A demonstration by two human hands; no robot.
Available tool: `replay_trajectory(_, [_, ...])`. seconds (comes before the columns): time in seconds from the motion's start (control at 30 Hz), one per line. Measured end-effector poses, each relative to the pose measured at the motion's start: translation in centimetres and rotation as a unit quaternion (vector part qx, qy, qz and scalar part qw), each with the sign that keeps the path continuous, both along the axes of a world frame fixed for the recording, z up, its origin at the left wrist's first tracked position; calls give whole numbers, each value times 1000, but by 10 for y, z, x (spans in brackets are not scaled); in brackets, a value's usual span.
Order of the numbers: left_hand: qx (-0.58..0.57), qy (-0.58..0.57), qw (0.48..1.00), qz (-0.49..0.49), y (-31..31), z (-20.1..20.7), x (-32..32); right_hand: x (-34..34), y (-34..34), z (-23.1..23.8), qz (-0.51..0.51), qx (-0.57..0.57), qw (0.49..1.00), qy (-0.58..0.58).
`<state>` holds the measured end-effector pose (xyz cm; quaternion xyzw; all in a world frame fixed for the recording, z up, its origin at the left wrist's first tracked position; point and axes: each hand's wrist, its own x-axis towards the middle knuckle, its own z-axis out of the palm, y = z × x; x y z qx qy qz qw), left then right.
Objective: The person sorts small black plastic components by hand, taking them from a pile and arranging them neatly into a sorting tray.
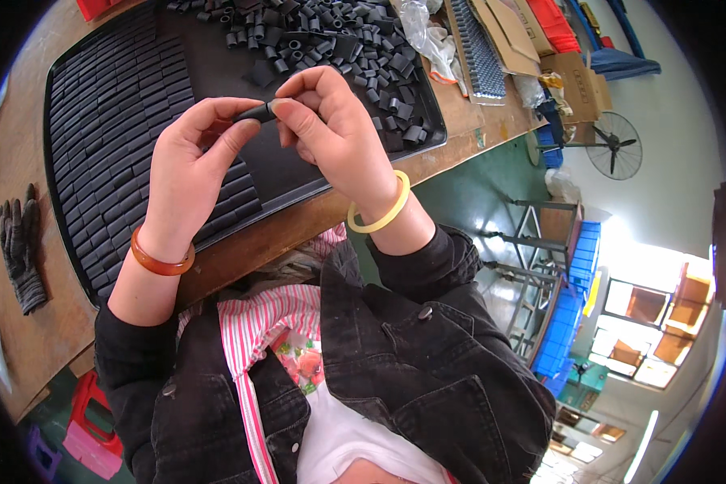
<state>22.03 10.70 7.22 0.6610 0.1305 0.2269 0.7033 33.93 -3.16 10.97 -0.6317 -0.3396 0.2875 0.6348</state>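
Note:
Between both hands, over the black tray (286, 173), is a small dark cylindrical piece (256, 114). My left hand (192, 165) pinches one end of it between thumb and fingertips. The thumb and fingers of my right hand (331, 133) close on its other end. Under and beside my left hand, long rows of similar black pieces (109, 133) lie packed tightly side by side in the tray. A loose heap of short black tube-like pieces (331, 44) spreads over the tray's far and right part.
A dark knit glove (22, 250) lies on the wooden table (64, 343) at the left. Clear plastic bags (427, 36) and cardboard (504, 36) sit at the far right. A red stool (93, 423) stands below left; blue bins (569, 306) and a fan (613, 145) are off to the right.

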Motion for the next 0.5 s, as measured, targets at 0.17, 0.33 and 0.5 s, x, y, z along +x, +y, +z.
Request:
replay_trajectory(0.17, [69,4,997,16,-1,6,0,0,3,-5,-23,-15,1000,5])
replay_trajectory(0.33, [140,1,989,48,-2,11,0,-9,6,-9,-88,10,995,41])
replay_trajectory(0.5, [177,-7,982,60,-2,12,-1,-7,4,-11,-76,-12,992,-97])
